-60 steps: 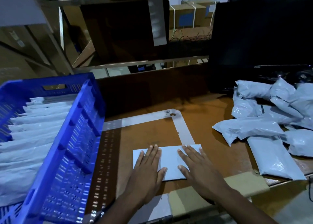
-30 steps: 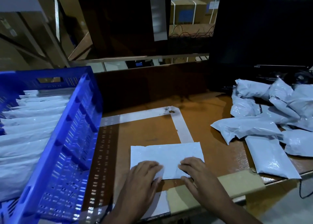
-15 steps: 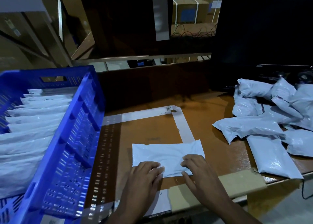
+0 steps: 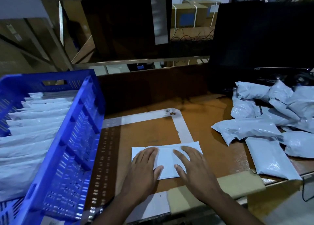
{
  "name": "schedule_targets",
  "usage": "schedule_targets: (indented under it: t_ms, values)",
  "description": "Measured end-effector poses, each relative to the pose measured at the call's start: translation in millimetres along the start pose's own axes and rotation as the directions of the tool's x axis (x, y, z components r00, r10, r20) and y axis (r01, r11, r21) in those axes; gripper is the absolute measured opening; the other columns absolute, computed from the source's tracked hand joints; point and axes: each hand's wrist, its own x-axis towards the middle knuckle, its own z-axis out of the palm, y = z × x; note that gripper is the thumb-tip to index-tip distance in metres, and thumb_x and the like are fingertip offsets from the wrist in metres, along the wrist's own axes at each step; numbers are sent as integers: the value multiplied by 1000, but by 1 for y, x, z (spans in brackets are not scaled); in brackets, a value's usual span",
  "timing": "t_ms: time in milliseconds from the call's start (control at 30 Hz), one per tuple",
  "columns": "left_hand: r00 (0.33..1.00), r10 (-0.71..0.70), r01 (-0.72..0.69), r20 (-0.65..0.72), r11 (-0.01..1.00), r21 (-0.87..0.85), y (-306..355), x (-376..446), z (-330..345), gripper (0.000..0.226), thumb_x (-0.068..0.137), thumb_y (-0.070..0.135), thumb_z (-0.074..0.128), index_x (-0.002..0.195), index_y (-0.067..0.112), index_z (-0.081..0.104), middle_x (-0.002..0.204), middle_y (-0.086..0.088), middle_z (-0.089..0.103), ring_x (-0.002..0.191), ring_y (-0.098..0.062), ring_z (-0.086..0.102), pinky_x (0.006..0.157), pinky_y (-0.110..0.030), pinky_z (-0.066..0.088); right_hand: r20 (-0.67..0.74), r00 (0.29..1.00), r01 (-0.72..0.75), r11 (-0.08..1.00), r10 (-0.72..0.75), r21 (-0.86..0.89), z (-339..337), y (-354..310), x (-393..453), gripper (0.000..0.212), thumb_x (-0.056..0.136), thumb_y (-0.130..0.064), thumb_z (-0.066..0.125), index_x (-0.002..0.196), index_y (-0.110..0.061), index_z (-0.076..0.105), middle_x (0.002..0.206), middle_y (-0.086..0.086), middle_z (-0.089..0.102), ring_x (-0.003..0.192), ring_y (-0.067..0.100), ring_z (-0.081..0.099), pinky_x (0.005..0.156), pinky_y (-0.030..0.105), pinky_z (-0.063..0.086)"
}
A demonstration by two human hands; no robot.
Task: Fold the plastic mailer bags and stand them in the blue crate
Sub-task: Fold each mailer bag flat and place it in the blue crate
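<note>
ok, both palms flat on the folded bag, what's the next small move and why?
Probably pinch the folded bag at its ends and lift it left toward the blue crate. The left hand and right hand lie flat on it, pressing the crease, and it looks compact. The crate holds a row of upright bags, so this one likely joins them.

Folded white mailer bag (image 4: pixel 167 161) flat on table; blue crate (image 4: pixel 71 139) left, holding upright folded bags (image 4: pixel 34 122); loose pile (image 4: pixel 271 122) right.
</note>
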Motion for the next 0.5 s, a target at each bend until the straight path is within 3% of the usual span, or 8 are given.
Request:
schedule_targets:
  t_ms: [67,167,267,433,500]
  values:
    - [1000,-3,3,16,999,41,-4,-4,1,73,98,67,11,160,28,22,167,14,18,154,-8,12,126,-32,5,3,1000,8,999,-8,-42,0,4,-8,64,97,-68,3,156,-45,11,166,-14,9,152,9,7,123,31,2]
    - [998,-52,49,43,997,66,-3,-4,-1,89,88,78,-11,162,31,5,168,14,-6,154,-7,-12,125,-36,-2,28,999,-45,998,46,-32,1,5,-10,73,89,-78,-8,156,-48,-4,163,-16,-18,152,11,-16,123,37,-5]
    - [997,-53,48,56,995,93,-2,-1,-2,95,83,77,-22,162,28,-1,169,11,-9,153,-7,-18,126,-37,-4,28,999,-34,997,37,-72,-1,9,0,70,94,-76,4,157,-46,-2,163,-16,-17,152,13,-15,124,39,1]
    - [998,-50,46,47,995,88,-3,-6,-1,79,99,69,3,163,22,3,170,8,-5,154,-6,-14,125,-35,-3,87,996,-29,996,36,-86,-3,16,-6,66,97,-74,13,155,-49,-7,163,-19,-18,150,7,-20,115,30,-16]
    - [996,-65,59,61,994,95,-2,-6,-3,80,97,69,1,163,24,-2,169,9,-11,153,-5,-18,125,-35,-5,118,992,-42,997,50,-72,-5,15,-4,66,96,-76,10,155,-50,-5,161,-22,-21,149,5,-21,115,32,-15]
